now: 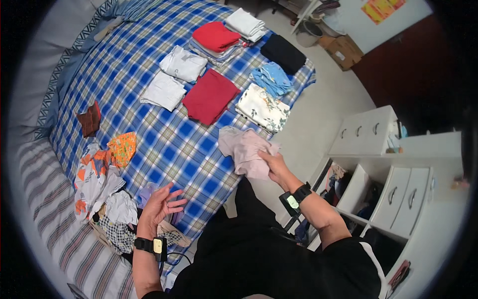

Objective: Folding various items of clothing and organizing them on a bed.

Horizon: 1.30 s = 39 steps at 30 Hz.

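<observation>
My right hand (273, 164) grips a crumpled pale pink cloth garment (248, 151) at the right edge of the bed. Part of that garment rests on the blue checked bedspread (164, 138). With its fingers apart and nothing in it, my left hand (164, 203) hovers over the left side of the bed. Close by it lies a loose heap of clothes: an orange and white printed garment (89, 179), a white cloth (122, 209), a black and white checked cloth (115, 231) and a purple cloth (147, 192), partly hidden by the hand.
Folded clothes lie farther up the bed, among them a dark red one (211, 96), a white floral one (263, 108), a blue one (272, 79) and a black one (283, 54). White open shelves with drawers (401, 198) stand at the right. A cardboard box (340, 52) sits on the floor.
</observation>
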Tool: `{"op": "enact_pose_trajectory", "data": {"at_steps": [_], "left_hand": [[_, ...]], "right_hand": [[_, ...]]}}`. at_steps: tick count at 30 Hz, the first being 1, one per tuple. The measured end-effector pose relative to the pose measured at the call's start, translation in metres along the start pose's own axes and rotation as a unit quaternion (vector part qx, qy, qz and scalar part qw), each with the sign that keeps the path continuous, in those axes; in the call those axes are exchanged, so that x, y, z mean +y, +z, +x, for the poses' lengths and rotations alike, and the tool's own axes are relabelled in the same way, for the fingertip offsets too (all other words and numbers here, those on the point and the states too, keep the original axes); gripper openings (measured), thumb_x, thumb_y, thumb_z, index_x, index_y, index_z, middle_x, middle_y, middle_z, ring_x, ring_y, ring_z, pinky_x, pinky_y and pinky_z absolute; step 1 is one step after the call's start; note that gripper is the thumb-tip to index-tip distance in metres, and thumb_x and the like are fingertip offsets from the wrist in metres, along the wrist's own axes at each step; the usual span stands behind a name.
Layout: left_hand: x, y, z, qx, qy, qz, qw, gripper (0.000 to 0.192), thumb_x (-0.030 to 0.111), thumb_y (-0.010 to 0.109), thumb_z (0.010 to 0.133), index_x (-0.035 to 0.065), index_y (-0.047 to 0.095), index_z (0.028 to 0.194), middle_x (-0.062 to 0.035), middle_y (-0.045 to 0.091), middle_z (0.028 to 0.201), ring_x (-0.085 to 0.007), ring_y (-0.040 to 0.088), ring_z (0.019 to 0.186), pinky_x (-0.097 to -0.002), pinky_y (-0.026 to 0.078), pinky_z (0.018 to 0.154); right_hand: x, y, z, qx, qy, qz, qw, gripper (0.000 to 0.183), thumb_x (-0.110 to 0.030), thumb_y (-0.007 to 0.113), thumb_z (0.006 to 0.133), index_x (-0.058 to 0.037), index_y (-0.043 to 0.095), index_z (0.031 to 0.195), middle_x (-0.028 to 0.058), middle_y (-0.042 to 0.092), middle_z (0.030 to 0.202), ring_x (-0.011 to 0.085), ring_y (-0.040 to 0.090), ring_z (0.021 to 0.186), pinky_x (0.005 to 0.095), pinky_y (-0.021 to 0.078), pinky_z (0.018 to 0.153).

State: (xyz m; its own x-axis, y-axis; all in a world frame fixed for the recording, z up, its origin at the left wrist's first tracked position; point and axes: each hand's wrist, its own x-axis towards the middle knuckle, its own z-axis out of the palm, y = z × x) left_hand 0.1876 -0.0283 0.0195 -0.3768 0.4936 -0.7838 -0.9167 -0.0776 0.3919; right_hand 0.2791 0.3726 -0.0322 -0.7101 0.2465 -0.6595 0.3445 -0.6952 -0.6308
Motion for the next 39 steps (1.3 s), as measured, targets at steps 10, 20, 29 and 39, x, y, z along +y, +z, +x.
{"op": "enact_pose_trajectory", "data": {"at_steps": [10,20,29,39], "left_hand": [[-0.007,0.043,0.040,0.092,0.021,-0.040,0.995,0.062,0.027,0.055,0.094,0.0002,0.026,0.142,-0.0243,0.052,0.125,-0.0402,0.062,0.100,-0.0475,0.058,0.074],[-0.028,0.033,0.042,0.073,-0.006,-0.049,0.996,0.065,0.027,0.057,0.092,0.0001,0.025,0.142,-0.0235,0.052,0.126,-0.0400,0.062,0.101,-0.0469,0.058,0.076],[-0.073,-0.041,0.012,0.133,-0.042,-0.088,0.986,0.056,0.024,0.050,0.096,0.0040,0.026,0.143,-0.0231,0.055,0.122,-0.0385,0.065,0.095,-0.0474,0.059,0.072],[-0.120,-0.070,0.009,0.201,-0.080,-0.151,0.965,0.054,0.014,0.055,0.093,0.0027,0.031,0.140,-0.0249,0.055,0.121,-0.0432,0.063,0.096,-0.0514,0.058,0.072]], "right_hand": [[-0.056,-0.002,0.061,-0.035,0.012,0.045,0.998,0.045,-0.007,0.063,0.086,0.0003,0.045,0.127,0.0133,0.058,0.118,0.0266,0.061,0.105,0.0413,0.0521,0.090],[0.002,-0.038,0.036,0.086,0.079,0.016,0.993,0.039,-0.005,0.062,0.086,0.0020,0.050,0.123,0.0144,0.060,0.116,0.0274,0.061,0.103,0.0419,0.0526,0.087],[0.050,0.001,0.057,0.039,0.079,0.091,0.992,0.046,-0.008,0.064,0.087,0.0000,0.046,0.128,0.0144,0.056,0.122,0.0276,0.058,0.108,0.0411,0.0496,0.092],[0.141,-0.081,0.185,0.105,0.128,0.002,0.986,0.047,-0.013,0.065,0.088,0.0048,0.045,0.126,0.0169,0.059,0.116,0.0265,0.063,0.099,0.0384,0.0547,0.082]]}}
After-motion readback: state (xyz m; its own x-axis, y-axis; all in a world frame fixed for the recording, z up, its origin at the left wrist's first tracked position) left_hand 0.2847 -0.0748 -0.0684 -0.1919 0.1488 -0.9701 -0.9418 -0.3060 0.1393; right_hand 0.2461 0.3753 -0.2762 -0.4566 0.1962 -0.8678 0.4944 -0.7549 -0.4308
